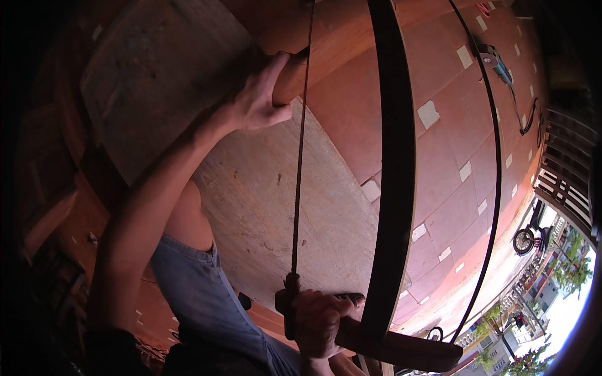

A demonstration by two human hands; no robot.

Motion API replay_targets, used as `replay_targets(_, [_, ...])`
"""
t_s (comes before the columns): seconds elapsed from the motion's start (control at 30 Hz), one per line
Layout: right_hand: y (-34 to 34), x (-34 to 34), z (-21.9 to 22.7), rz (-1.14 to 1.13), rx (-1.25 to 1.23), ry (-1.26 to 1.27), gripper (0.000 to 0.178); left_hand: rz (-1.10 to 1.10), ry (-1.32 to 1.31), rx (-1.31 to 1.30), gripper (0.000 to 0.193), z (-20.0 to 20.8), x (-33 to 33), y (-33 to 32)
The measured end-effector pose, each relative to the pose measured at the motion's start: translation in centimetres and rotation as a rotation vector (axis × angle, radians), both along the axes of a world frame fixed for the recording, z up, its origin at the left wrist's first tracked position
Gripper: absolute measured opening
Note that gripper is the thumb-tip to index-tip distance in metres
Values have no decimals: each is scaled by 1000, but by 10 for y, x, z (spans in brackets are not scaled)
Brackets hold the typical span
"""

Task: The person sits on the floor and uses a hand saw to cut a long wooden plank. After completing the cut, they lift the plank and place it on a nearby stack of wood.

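Bow saw (389, 188), gripped at its lower handle by the clenched right hand (320, 323), has its blade (300, 156) set against the reddish timber (326, 56) that the left hand (257, 97) clamps on the plywood surface (263, 207); cut depth cannot be told.

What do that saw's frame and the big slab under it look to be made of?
The saw frame looks like dark, smooth wood, possibly varnished; its end bar under the right hand shows a reddish-brown sheen. The thin blade seems to be metal. The slab is pale, raw-looking wood with faint grain, steadied near the left hand.
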State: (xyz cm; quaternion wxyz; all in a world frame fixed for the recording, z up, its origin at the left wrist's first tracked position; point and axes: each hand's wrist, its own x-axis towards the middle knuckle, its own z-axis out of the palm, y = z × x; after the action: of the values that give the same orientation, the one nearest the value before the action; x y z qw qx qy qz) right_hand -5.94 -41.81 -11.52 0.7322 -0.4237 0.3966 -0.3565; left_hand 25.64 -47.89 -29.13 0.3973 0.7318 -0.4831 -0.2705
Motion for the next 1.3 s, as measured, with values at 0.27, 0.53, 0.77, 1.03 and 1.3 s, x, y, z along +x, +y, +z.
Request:
replay_targets(0.27, [-110,133,-72,-92,-99,67,37,15,16,-52,74,8,-6,-13])
replay_targets(0.53, [-9,14,-2,-20,2,48,37,-23,34,88,87,8,0,-4])
replay_targets(0.77, [-19,37,-20,-27,-20,25,40,56,38,71,87,-15,-9,2])
replay_targets(1.03, [-117,135,-68,-89,-134,99,35,-64,-36,203,79,16,-8,-22])
replay_targets(1.3, [30,-32,24,-36,3,45,37,20,-96,45,82,-22,-13,-23])
